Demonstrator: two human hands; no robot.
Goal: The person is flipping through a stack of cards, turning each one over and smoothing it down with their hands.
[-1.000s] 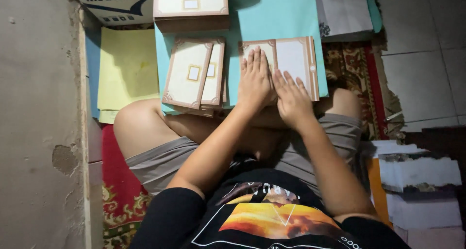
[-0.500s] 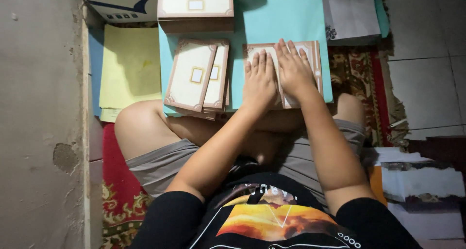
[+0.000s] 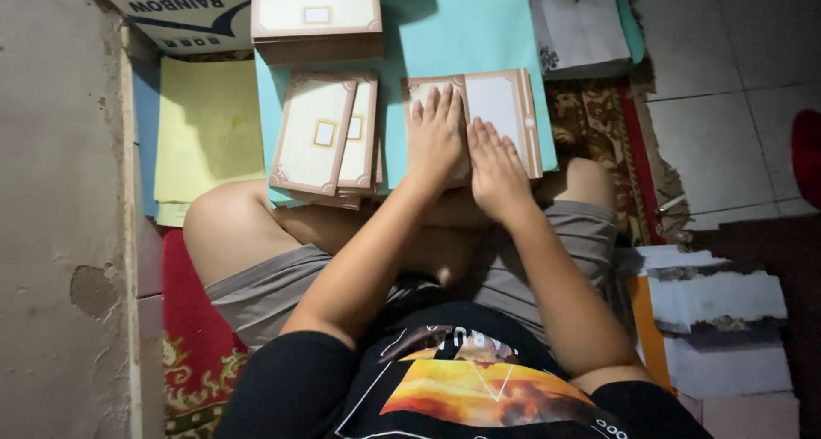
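Both hands (image 3: 466, 153) press flat on brown-bordered card (image 3: 500, 106).

Home floor serving as a makeshift paper-craft spot: a person is sitting cross-legged on a patterned red rug (image 3: 192, 353) over pale floor tiles (image 3: 727, 106), against a rough plaster wall (image 3: 60, 234). Card stacks (image 3: 325, 131), coloured paper sheets (image 3: 205, 123) and a cardboard box (image 3: 184, 16) are lying around.
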